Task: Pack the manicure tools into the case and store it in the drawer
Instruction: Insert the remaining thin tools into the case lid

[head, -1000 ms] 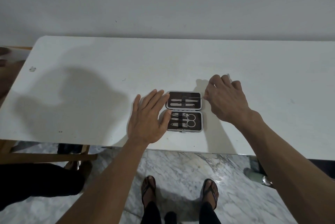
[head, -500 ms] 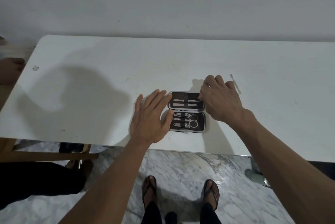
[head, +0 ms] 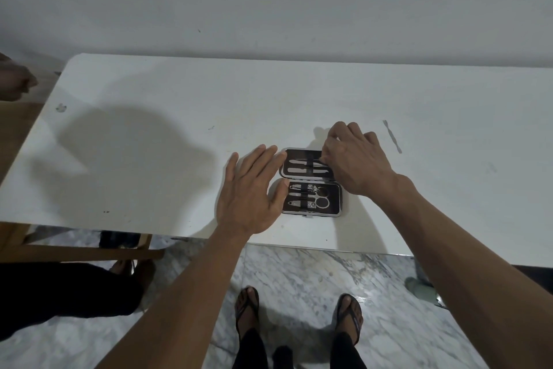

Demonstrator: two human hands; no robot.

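A small black manicure case (head: 335, 198) lies open on the white table (head: 149, 159) near its front edge. Its upper half holds two slim metal tools; the lower half holds clippers, small scissors and other tools under a strap. My left hand (head: 251, 192) rests flat and open against the case's left side. My right hand (head: 353, 159) covers the upper half's right end, fingertips pinched at a tool's tip there. One thin metal tool (head: 392, 137) lies loose on the table, to the right of my right hand.
Another person's hand (head: 15, 81) shows at the far left edge, with a wooden frame (head: 80, 252) and dark-clothed legs below the table. My sandalled feet (head: 248, 309) stand on marble floor. A wall runs behind the table.
My right hand has moved left from the loose thin tool onto the case's upper half. My left hand stayed flat beside the case.
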